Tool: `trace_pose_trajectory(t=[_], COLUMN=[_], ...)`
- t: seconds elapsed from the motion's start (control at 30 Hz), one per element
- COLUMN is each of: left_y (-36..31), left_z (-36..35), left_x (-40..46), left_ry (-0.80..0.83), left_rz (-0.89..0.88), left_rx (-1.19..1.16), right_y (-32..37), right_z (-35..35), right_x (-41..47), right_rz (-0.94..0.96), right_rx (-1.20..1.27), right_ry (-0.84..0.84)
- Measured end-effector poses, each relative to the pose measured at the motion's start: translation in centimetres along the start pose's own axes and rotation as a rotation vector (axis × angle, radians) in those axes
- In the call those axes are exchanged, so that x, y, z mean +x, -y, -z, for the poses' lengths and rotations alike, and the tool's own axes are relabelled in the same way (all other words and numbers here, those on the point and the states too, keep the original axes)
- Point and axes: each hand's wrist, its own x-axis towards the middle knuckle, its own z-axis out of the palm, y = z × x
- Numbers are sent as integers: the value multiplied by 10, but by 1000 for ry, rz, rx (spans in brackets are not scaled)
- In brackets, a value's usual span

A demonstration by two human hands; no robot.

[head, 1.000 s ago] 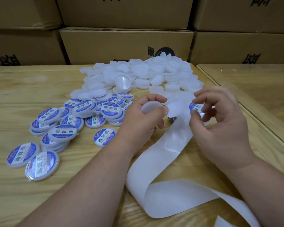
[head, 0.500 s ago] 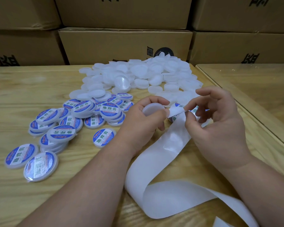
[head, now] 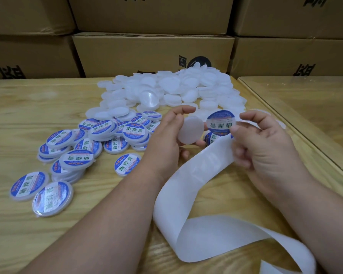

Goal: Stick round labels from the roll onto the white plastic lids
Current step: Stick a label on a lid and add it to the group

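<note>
Holding lid (head: 190, 130) left-handed, right fingers (head: 251, 117) pinching label (head: 220, 121)

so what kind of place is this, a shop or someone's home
Most likely a small packing workshop or stockroom: stacked cardboard cartons line the back, and a wooden table holds a heap of blank white lids beside finished labelled lids.

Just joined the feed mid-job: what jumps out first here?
Centre frame, the left hand grips a bare white lid while the right hand pinches a peeled blue label right beside it. Labelled lids are strewn on the left, a heap of blank lids lies behind, and backing tape curls toward the near edge.
</note>
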Motion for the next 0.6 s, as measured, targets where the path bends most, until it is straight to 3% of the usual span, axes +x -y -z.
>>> trace_pose_trajectory(t=[0.1,0.2,0.4,0.6], left_y=[1,2,6,7], left_z=[-1,0,3,3], left_x=[1,4,2,4], left_ry=[-25,-35,-47,-18], left_rz=[-1,32,-32,-23], left_rx=[13,-15,155,41], right_y=[5,9,9,9], right_z=[2,1,2,6], right_x=[0,-2,-3,-1], right_rz=[-238,-359,-433,-469], right_rx=[200,251,217,276], right_ry=[123,203,299,337])
